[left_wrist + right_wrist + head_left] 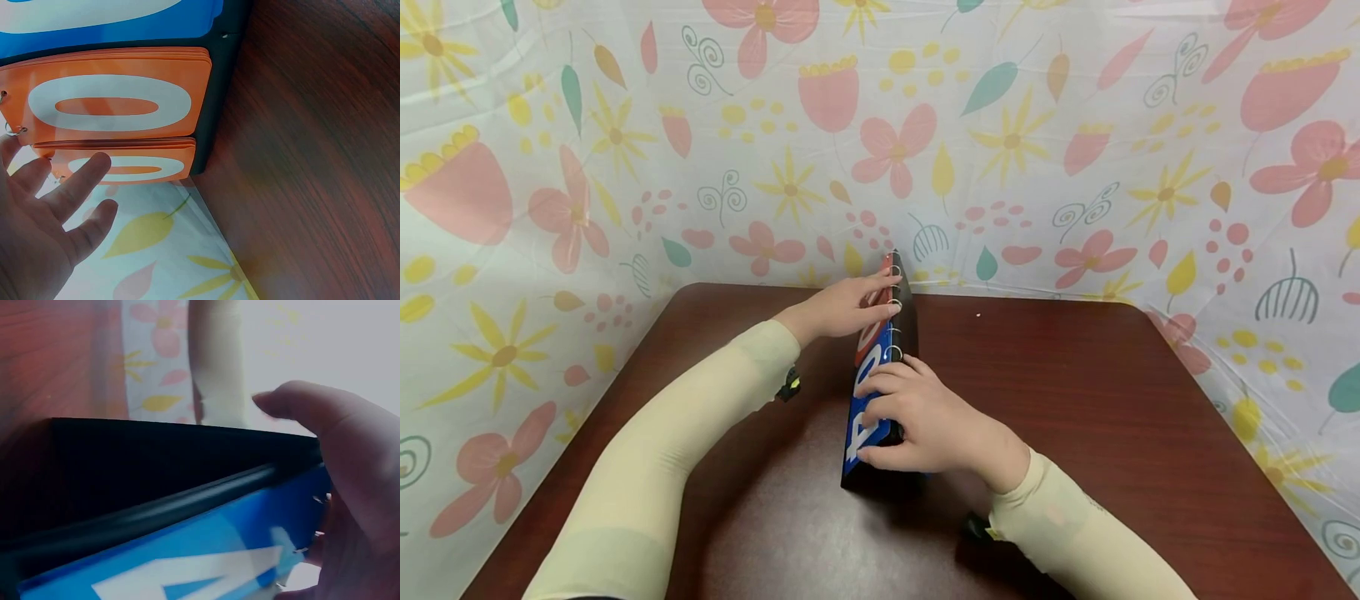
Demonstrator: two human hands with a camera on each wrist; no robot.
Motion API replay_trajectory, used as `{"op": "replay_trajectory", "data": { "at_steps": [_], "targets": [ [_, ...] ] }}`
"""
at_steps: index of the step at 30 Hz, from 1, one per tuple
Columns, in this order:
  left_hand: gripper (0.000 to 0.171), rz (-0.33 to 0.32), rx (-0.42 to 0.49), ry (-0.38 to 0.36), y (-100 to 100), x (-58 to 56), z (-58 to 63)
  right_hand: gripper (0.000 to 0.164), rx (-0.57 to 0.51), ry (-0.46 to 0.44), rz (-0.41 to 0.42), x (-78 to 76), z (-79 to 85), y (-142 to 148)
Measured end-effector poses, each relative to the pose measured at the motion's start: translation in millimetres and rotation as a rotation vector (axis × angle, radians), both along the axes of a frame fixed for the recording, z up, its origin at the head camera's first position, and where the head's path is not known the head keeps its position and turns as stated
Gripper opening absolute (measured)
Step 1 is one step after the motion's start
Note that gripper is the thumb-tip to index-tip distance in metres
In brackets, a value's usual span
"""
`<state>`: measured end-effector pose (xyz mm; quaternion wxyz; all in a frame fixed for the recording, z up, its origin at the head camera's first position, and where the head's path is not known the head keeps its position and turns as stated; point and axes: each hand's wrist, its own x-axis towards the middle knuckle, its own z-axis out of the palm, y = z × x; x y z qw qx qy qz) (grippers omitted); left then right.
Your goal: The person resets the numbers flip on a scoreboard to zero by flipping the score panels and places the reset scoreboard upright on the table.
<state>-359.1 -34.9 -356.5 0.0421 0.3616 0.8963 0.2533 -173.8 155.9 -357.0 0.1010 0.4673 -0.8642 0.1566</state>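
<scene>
A flip scoreboard point(907, 321) with a black cover stands like a tent on the table, its metal rings along the top ridge. Red and blue number cards hang on its left face, and a blue card with a white 4 point(859, 442) is nearest. My left hand point(848, 307) is at the far end, fingertips at the ridge. In the left wrist view its loosely spread fingers point(78, 184) lie beside the orange-looking zero cards point(200, 122). My right hand point(928, 417) arches over the near end, fingers across the blue cards. Its thumb point(300, 403) sticks out apart from the black cover point(144, 465).
The dark brown wooden table point(1060, 400) extends on both sides of the scoreboard. Behind it hangs a white curtain point(970, 183) printed with flowers and leaves, close to the scoreboard's far end. A tiny white speck point(978, 315) lies on the tabletop.
</scene>
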Motion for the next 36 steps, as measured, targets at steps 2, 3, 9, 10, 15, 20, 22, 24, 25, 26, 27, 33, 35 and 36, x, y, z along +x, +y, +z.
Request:
{"op": "replay_trajectory", "data": {
  "at_steps": [2,3,9,10,15,20,22,24,25,26,27,33,35,36],
  "targets": [
    [0.076,0.004,-0.008,0.008,0.2,-0.1,-0.2,0.033,-0.036,-0.04,0.037,-1.2,3.4,4.9],
    [0.076,0.006,-0.01,0.013,0.3,-0.1,-0.3,0.04,-0.066,-0.06,0.06,-2.3,5.1,7.8],
    [0.077,0.018,-0.02,0.028,0.8,-0.6,-1.6,0.062,-0.257,-0.181,0.078,-13.5,14.2,32.9],
    [0.077,0.02,-0.021,0.027,0.9,-0.8,-2.0,0.062,-0.279,-0.202,0.054,-15.6,14.9,38.1],
    [0.079,0.022,-0.018,0.013,1.5,-1.8,-3.5,0.063,-0.283,-0.404,-0.058,-25.8,14.0,58.7],
    [0.079,0.023,-0.002,0.0,0.7,-1.9,-2.6,0.069,-0.191,-0.64,-0.097,-34.8,3.9,62.3],
    [0.079,0.021,0.002,-0.004,0.3,-2.2,-2.3,0.07,-0.183,-0.685,-0.096,-38.4,-1.5,60.8],
    [0.079,0.019,0.004,-0.005,-0.1,-2.5,-2.2,0.07,-0.182,-0.706,-0.09,-41.6,-6.9,59.3],
    [0.079,0.016,0.005,-0.005,-0.3,-2.7,-2.3,0.07,-0.178,-0.713,-0.086,-42.7,-8.9,58.8],
    [0.079,0.015,0.005,-0.003,-0.4,-2.7,-2.2,0.069,-0.172,-0.72,-0.084,-43.3,-10.4,58.3],
    [0.079,0.013,0.007,-0.003,-0.4,-2.7,-2.3,0.069,-0.164,-0.728,-0.083,-43.2,-11.2,58.0],
    [0.078,0.013,0.001,0.002,-0.8,-1.8,-1.9,0.075,-0.084,-0.681,-0.116,-36.9,-9.4,53.4],
    [0.078,0.016,-0.001,-0.001,-0.7,-1.3,-1.6,0.078,-0.05,-0.636,-0.146,-32.8,-8.2,49.8],
    [0.078,0.017,-0.001,-0.004,-0.7,-1.0,-1.4,0.079,-0.032,-0.613,-0.161,-30.8,-7.3,47.9]
  ]
}}
